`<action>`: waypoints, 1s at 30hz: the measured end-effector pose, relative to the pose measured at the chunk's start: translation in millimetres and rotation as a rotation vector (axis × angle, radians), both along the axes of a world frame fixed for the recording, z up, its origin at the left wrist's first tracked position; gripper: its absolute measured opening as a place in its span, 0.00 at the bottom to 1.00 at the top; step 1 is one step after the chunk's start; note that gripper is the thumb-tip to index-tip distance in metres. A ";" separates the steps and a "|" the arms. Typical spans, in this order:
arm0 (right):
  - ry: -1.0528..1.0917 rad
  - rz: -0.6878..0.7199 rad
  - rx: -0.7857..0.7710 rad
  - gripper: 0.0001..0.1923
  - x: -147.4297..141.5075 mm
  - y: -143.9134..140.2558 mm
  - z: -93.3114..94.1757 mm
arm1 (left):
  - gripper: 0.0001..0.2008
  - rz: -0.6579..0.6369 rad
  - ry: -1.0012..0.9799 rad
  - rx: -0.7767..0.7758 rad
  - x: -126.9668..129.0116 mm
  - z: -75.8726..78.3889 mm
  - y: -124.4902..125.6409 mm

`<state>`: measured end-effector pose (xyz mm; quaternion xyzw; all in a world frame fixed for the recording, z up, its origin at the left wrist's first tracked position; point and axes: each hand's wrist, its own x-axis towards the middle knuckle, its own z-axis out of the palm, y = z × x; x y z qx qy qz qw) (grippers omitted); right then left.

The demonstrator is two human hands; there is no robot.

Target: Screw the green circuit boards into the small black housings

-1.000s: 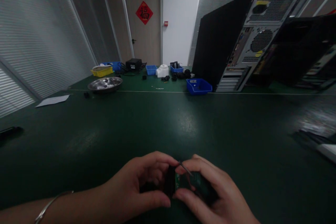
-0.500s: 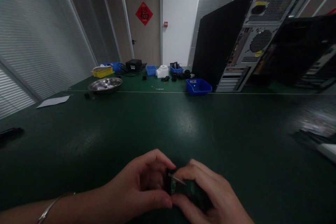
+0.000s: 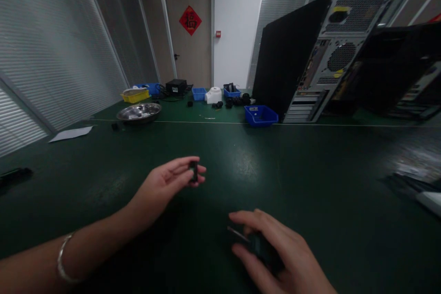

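Out over the green table, my left hand (image 3: 168, 178) pinches a small black part (image 3: 193, 172) between thumb and fingertips. Its exact kind is too small to make out. Close to the lower edge, my right hand (image 3: 287, 252) has a screwdriver (image 3: 259, 249) in its palm, with a dark handle and a thin metal shaft pointing up and left. The thumb and index finger of that hand are spread apart around the shaft, while the other fingers are partly hidden. The two hands are well apart.
A steel dish (image 3: 138, 112) and a yellow bin (image 3: 135, 96) stand at the back left. A blue bin (image 3: 261, 115) sits beside the tall computer case (image 3: 292, 55). White paper (image 3: 70, 133) lies at left; plastic-wrapped items (image 3: 416, 156) are at right.
My left hand has moved forward and left, away from my right hand, carrying the small black part. My right hand stays low with the screwdriver, its thumb and index finger now more apart.
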<state>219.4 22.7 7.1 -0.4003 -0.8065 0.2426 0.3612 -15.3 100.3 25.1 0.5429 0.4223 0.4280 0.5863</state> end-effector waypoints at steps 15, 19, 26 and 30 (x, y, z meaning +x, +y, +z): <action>0.042 0.098 -0.132 0.12 1.5 4.1 2.0 | 0.13 0.292 -0.174 0.038 -34.6 -6.5 44.9; -0.002 0.010 -0.089 0.11 0.4 2.8 2.9 | 0.16 0.073 -0.012 -0.054 -15.6 -10.4 22.4; 0.005 -0.070 -0.018 0.19 0.3 2.3 3.0 | 0.17 -0.344 0.433 0.175 1.2 -1.9 -22.9; 0.018 -0.011 -0.009 0.21 0.9 6.0 6.7 | 0.13 -0.381 0.476 0.266 2.8 -0.6 -33.2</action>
